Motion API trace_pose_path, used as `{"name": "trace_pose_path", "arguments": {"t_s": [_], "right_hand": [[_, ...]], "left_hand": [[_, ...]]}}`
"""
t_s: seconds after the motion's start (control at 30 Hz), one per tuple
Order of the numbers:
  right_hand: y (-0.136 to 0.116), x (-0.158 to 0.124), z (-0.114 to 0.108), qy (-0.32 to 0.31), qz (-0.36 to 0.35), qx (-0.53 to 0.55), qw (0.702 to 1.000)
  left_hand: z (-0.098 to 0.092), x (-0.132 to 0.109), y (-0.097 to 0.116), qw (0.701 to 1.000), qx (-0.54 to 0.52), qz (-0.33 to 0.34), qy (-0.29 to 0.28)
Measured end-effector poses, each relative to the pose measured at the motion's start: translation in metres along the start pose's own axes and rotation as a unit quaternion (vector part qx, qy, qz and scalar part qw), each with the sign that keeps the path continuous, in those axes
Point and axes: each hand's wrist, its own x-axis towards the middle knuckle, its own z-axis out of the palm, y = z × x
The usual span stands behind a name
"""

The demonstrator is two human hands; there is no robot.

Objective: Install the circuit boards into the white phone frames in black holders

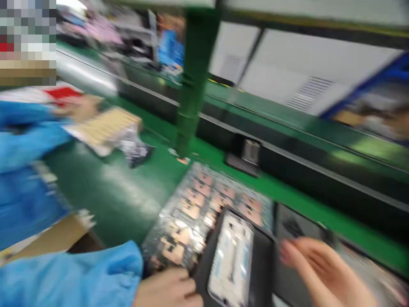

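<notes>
The whole view is smeared by motion. My left hand, in a blue sleeve, is at the bottom edge with its fingers curled against the near left edge of a black fixture. A white, phone-shaped part lies on that fixture. A clear plastic tray with several small tan pieces lies just left of it and beyond my left hand. My right hand hovers at the fixture's right side, fingers stretched out and holding nothing.
At the left, another person's hand in a blue sleeve holds a tray of tan parts. A green post rises behind the green mat. A dark conveyor carrying a small device runs across the back.
</notes>
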Motion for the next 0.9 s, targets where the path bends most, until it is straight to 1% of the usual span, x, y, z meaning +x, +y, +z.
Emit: {"name": "trace_pose_path", "arguments": {"t_s": [0.03, 0.07, 0.1, 0.13, 0.2, 0.27, 0.33, 0.4, 0.53, 0.63, 0.73, 0.9], "right_hand": [[-0.006, -0.010, -0.006, -0.031, 0.026, 0.032, 0.999], [-0.011, -0.017, -0.007, -0.069, 0.052, 0.091, 0.992], [-0.015, -0.021, -0.003, -0.106, 0.074, 0.166, 0.978], [-0.017, -0.022, 0.003, -0.136, 0.092, 0.255, 0.953], [-0.017, -0.019, 0.017, -0.156, 0.116, 0.344, 0.919], [-0.015, -0.018, 0.028, -0.168, 0.136, 0.385, 0.897], [-0.013, -0.020, 0.035, -0.175, 0.153, 0.402, 0.885], [-0.011, -0.023, 0.038, -0.181, 0.167, 0.406, 0.880], [-0.009, -0.024, 0.045, -0.199, 0.198, 0.401, 0.872], [-0.008, -0.024, 0.049, -0.200, 0.212, 0.396, 0.871], [-0.011, -0.024, 0.049, -0.207, 0.209, 0.386, 0.874], [-0.016, -0.026, 0.045, -0.210, 0.197, 0.365, 0.886]], "left_hand": [[-0.002, 0.005, -0.001, 0.998, -0.057, 0.011, 0.005], [-0.007, 0.011, -0.006, 0.993, -0.120, 0.010, 0.005], [-0.013, 0.020, -0.015, 0.983, -0.185, -0.005, 0.001], [-0.018, 0.031, -0.027, 0.970, -0.241, -0.029, -0.002], [-0.026, 0.055, -0.051, 0.952, -0.294, -0.075, 0.048], [-0.026, 0.074, -0.067, 0.941, -0.298, -0.121, 0.109], [-0.021, 0.082, -0.072, 0.934, -0.295, -0.154, 0.134], [-0.013, 0.081, -0.070, 0.931, -0.294, -0.166, 0.142], [-0.001, 0.078, -0.064, 0.936, -0.267, -0.145, 0.176], [0.001, 0.081, -0.066, 0.942, -0.254, -0.126, 0.179], [0.000, 0.083, -0.069, 0.945, -0.244, -0.120, 0.180], [0.001, 0.081, -0.069, 0.936, -0.265, -0.132, 0.192]]}}
